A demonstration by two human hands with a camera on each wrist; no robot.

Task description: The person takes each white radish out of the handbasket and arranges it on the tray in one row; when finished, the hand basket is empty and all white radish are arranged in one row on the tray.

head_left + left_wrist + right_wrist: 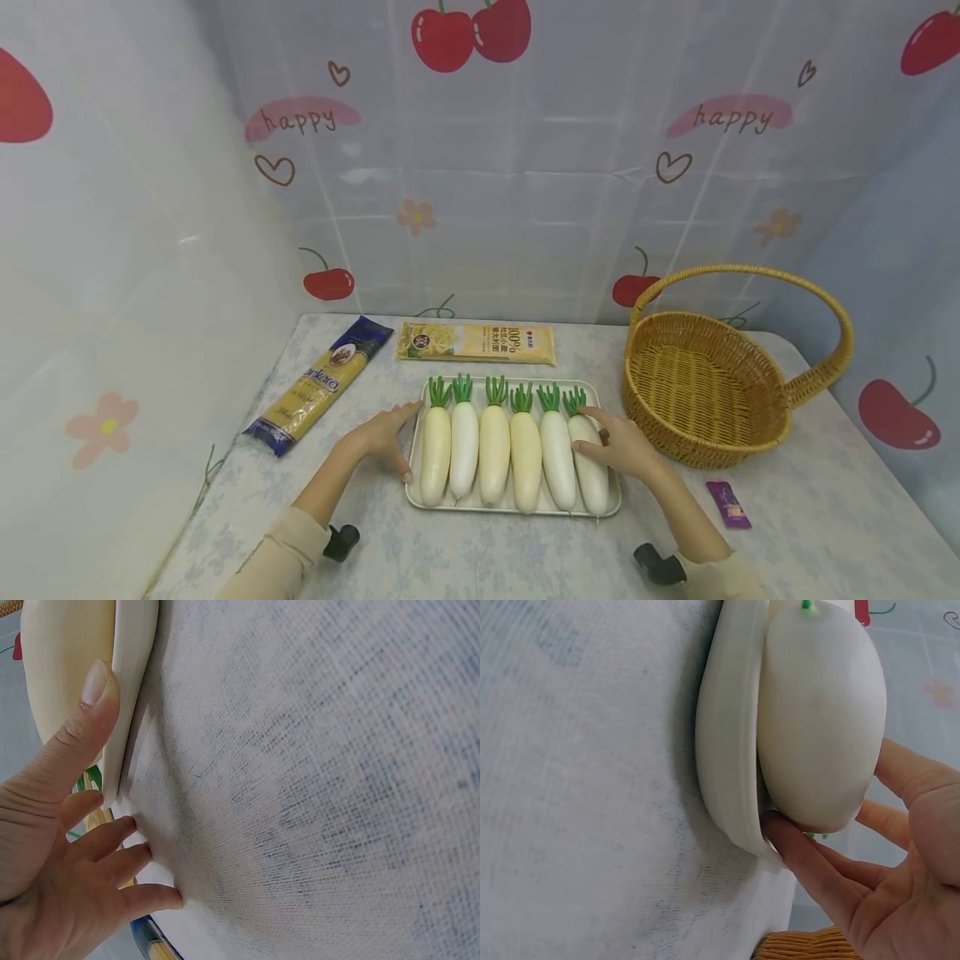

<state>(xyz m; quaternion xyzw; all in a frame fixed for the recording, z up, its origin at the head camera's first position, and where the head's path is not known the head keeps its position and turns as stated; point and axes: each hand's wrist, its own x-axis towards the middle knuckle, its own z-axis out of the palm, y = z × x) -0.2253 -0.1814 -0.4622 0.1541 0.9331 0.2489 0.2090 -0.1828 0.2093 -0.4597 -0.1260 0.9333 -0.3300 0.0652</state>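
Several white radishes with green tops lie side by side on a white tray [517, 508]. My right hand [624, 446] is at the rightmost radish [588, 467], thumb on one side and fingers round the other. In the right wrist view, fingertips reach between that radish [821, 712] and the tray's rim [731, 735]. My left hand [382, 437] rests at the tray's left edge with fingers spread. In the left wrist view, its thumb [94, 697] lies against the tray rim beside the leftmost radish [64, 667], and the other fingertips are at the tablecloth.
A blue-and-yellow pasta packet [322, 387] lies at the left, and a yellow noodle packet [476, 343] behind the tray. To the right stands a wicker basket [705, 450] with a tall handle. A small purple packet [727, 505] lies in front of it. Printed curtains surround the table.
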